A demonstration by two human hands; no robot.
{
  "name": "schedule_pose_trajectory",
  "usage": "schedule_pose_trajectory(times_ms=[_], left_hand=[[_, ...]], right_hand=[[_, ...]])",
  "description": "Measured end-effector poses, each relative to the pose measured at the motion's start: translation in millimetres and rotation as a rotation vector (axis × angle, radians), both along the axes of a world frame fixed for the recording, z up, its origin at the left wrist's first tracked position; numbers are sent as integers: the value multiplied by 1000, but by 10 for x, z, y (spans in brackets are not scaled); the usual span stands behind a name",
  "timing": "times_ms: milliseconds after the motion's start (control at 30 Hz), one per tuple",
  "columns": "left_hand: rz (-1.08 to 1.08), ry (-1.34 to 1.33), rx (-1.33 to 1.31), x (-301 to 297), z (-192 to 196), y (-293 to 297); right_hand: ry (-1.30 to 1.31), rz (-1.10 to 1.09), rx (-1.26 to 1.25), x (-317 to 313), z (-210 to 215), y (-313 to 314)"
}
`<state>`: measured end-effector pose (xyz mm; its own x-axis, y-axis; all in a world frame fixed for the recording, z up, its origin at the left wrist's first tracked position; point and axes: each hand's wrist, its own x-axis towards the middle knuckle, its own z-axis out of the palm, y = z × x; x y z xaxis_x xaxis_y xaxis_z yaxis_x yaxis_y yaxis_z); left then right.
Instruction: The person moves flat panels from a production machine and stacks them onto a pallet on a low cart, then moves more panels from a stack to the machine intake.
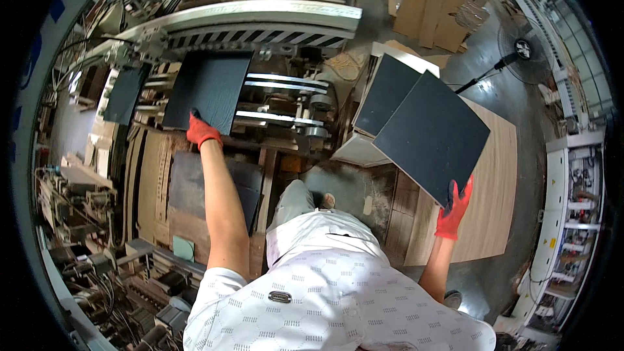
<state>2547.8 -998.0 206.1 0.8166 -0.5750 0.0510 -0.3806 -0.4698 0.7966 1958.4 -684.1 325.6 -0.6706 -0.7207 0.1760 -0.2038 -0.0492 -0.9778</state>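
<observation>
Both of my hands wear red gloves with dark fingers. My left hand [203, 131] is closed at the near edge of a black panel [211, 88] that lies on the machine's rails; a dark fingertip shows on top and the other fingers are partly hidden. A second flat black panel [431, 136] is gripped at its near corner by my right hand [456, 211], thumb on the upper face. This panel is tilted and overlaps another black panel [386, 95] on the stack to my right. Farther left on the machine sits one more dark panel [125, 94].
A long machine beam [260, 13] with striped marking spans above the rails [286, 117]. Wood-grain boards [491, 208] lie at right under the held panel. A standing fan [522, 49] and flattened cardboard [432, 6] are farther back. Machinery [140, 305] fills the lower left.
</observation>
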Motion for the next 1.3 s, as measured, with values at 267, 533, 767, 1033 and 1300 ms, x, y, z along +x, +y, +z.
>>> schedule_pose_trajectory(times_ms=[267,533,767,1033,1300], left_hand=[[75,225,-325,288,-198,-96],[32,383,-371,75,146,74],[-274,232,-316,-1168,463,1263],[-1367,1453,95,-2429,527,1788],[-1232,1137,206,-3781,161,931]], right_hand=[[-268,41,24,-276,-318,-591],[600,-190,768,18,26,-889],[-333,-754,70,-121,-1199,-441],[-1053,-224,-567,52,-1055,-1129],[-1216,-395,-599,-318,-1258,-1657]])
